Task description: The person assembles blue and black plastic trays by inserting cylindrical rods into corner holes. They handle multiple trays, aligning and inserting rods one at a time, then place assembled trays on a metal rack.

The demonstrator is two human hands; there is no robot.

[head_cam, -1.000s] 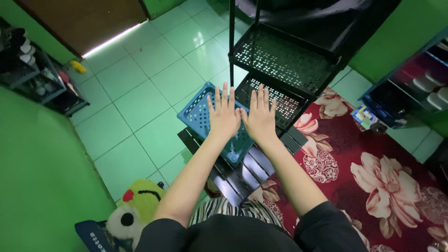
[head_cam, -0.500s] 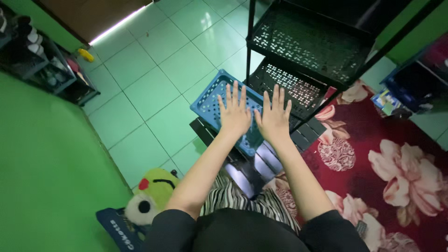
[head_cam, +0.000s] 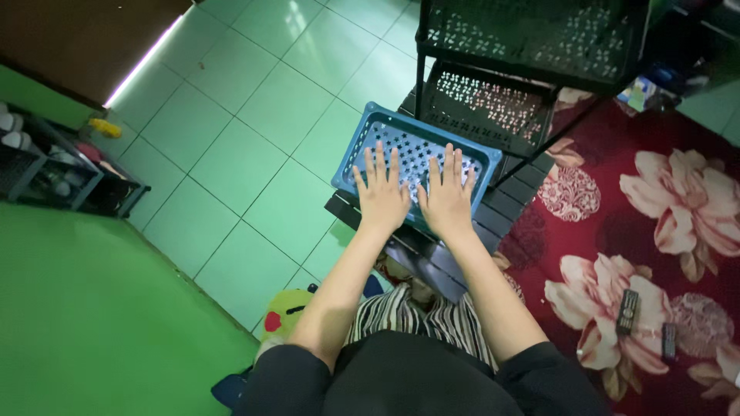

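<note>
Both flat, open hands, left hand (head_cam: 383,196) and right hand (head_cam: 448,199), have now dropped over the blue basket (head_cam: 412,143), covering its near rim as if steadying it.

Blue perforated tray (head_cam: 385,127), red floral rug (head_cam: 640,223)

A blue basket (head_cam: 401,139) rests on a dark slatted bench (head_cam: 447,258), which stands partly on green floor tiles (head_cam: 254,131) and a red flowered rug (head_cam: 655,231).

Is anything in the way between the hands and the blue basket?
Nothing visible. The left hand and the right hand are spread flat, side by side, right over the blue basket. Whether the palms touch it cannot be told.
</note>
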